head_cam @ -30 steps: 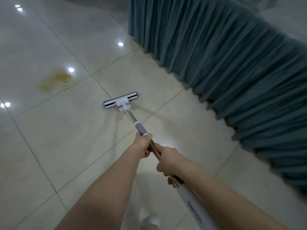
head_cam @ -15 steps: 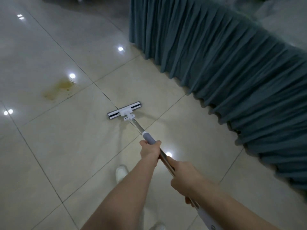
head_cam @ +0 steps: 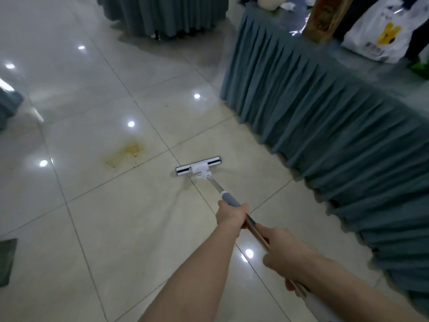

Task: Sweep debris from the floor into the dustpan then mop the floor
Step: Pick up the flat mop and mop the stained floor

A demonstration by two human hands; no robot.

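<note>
A flat mop rests on the glossy beige tile floor (head_cam: pixel 116 228), its white and black head (head_cam: pixel 198 168) lying across a grout line. The metal pole with a grey grip (head_cam: pixel 228 199) runs back toward me. My left hand (head_cam: pixel 231 214) is closed around the pole just below the grey grip. My right hand (head_cam: pixel 282 253) grips the pole lower down, closer to my body. A yellowish-brown stain (head_cam: pixel 124 152) marks the tile to the left of the mop head, a short way off it. No dustpan is in view.
A long table with a pleated teal skirt (head_cam: pixel 325 140) runs along the right, close to the mop; bags (head_cam: pixel 380 31) stand on its top. Another skirted table (head_cam: pixel 162 15) stands at the back. A dark cloth edge (head_cam: pixel 7 261) shows at the far left.
The camera has tilted up, so more of the room and the tabletop show. The mop head sits lower and further right in view, and both hands stay on the pole.
</note>
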